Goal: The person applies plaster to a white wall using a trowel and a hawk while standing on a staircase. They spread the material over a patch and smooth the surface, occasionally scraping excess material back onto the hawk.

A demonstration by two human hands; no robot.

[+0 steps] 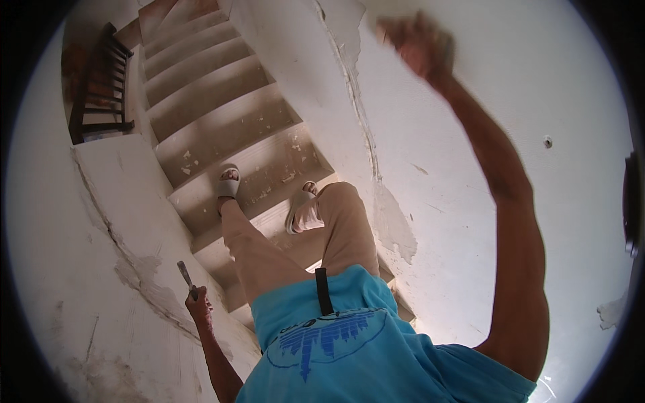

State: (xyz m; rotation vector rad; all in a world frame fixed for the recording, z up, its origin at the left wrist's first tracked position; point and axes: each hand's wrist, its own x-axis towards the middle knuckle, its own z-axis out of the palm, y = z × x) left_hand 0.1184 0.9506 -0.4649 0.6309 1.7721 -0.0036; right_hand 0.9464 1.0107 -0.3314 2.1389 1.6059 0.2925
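Note:
Low on the left, beside the left wall, my left hand (pixel 199 306) is closed round a slim hand tool (pixel 185 275). One grey-brown end of it sticks up out of the fist; the rest is hidden, so its kind does not show. My right arm reaches high up to the right. At its end my right hand (pixel 423 48) is in front of the white wall (pixel 463 221), smeared by motion. Its fingers look bent, but whether they hold anything or touch the wall cannot be made out.
Dusty, paint-flecked steps (pixel 222 124) run away under my sandalled feet (pixel 229 181). A dark railing (pixel 101 87) stands at the upper left. Rough patched cracks mark the left wall (pixel 134 269) and the right one. A small round fitting (pixel 547 142) sits in the right wall.

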